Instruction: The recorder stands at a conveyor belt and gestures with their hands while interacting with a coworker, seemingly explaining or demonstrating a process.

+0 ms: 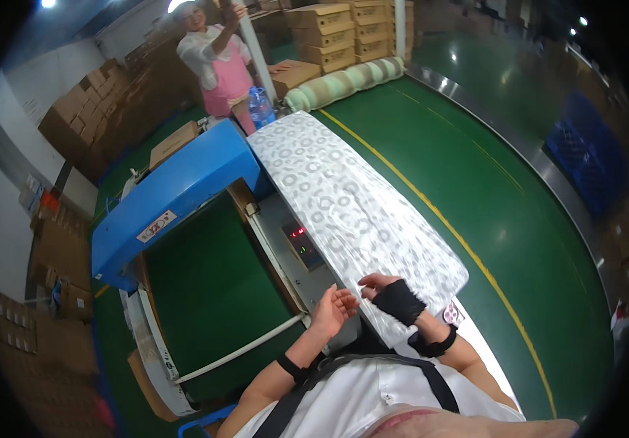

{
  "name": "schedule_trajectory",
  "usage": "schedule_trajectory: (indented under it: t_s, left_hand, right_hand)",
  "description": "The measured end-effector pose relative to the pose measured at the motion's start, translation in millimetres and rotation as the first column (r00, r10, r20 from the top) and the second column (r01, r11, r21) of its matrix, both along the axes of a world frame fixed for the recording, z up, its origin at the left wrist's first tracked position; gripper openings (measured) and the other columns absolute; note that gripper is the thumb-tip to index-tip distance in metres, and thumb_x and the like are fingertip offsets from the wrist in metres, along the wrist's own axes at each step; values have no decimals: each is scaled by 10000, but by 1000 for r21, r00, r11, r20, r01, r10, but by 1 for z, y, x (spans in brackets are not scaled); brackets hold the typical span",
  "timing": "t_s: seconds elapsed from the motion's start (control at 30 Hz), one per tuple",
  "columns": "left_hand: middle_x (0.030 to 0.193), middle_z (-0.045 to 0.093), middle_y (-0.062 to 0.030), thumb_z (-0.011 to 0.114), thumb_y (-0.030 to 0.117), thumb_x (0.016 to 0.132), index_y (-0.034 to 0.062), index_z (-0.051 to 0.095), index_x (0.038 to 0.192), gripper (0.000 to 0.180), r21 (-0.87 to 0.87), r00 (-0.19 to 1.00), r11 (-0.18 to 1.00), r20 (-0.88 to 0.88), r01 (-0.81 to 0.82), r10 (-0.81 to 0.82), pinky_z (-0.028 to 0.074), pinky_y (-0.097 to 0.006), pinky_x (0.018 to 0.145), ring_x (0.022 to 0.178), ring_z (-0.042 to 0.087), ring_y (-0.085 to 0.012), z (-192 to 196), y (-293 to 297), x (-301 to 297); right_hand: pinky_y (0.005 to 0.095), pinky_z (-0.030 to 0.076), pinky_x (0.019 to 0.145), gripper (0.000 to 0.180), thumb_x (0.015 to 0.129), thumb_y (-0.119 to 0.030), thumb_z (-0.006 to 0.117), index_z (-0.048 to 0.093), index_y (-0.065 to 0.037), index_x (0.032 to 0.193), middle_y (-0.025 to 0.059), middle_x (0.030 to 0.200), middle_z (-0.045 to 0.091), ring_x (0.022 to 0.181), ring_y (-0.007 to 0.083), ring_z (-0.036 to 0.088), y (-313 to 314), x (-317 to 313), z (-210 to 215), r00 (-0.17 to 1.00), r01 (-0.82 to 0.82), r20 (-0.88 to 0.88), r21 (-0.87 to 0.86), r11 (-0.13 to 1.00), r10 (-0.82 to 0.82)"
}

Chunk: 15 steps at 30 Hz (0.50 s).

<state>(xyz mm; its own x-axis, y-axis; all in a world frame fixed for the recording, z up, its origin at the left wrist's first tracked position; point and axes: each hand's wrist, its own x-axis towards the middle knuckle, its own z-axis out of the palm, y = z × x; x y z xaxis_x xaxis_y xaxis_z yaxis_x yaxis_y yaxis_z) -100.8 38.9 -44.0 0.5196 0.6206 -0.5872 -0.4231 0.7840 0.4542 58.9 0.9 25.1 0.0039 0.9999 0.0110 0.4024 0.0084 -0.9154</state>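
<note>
My left hand (pixel 335 312) is bare, palm turned upward with the fingers loosely bent and apart; nothing shows in it. It hovers beside the control panel (pixel 301 244) of the blue machine. Close to its right, my right hand (pixel 396 299) wears a black fingerless glove. Its fingers point left, slightly bent, with nothing visible between them. Below it lies the near part of a long table with a shiny silver-grey patterned cover (pixel 358 201). Whether the right hand touches the cover I cannot tell. Black bands circle both my wrists.
The blue machine (pixel 183 193) arches over a dark green conveyor belt (pixel 212 263), with a white bar (pixel 241 350) across its near end. At the far end stand a blue water bottle (pixel 260 108) and a person in a pink apron (pixel 228 77). Stacked cartons (pixel 329 36) rise behind.
</note>
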Motion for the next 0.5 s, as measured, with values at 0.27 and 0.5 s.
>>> schedule_trajectory:
  t_s: [0.27, 0.5]
  left_hand:
    - [748, 534, -76, 356, 338, 816, 45, 448, 900, 318, -84, 937, 939, -80, 333, -340, 408, -302, 627, 710, 523, -199, 7, -112, 25]
    - [748, 520, -82, 370, 339, 819, 40, 442, 904, 320, -77, 885, 882, -2, 465, -466, 407, -285, 608, 693, 516, -196, 4, -188, 73]
  right_hand:
    - [240, 419, 447, 70, 642, -38, 590, 548, -1, 684, 82, 604, 559, 504, 160, 537, -160, 56, 178, 977, 11, -157, 705, 709, 141]
    - [239, 361, 403, 183, 710, -125, 598, 533, 45, 688, 92, 573, 514, 471, 166, 492, -257, 51, 220, 827, 31, -347, 814, 580, 443]
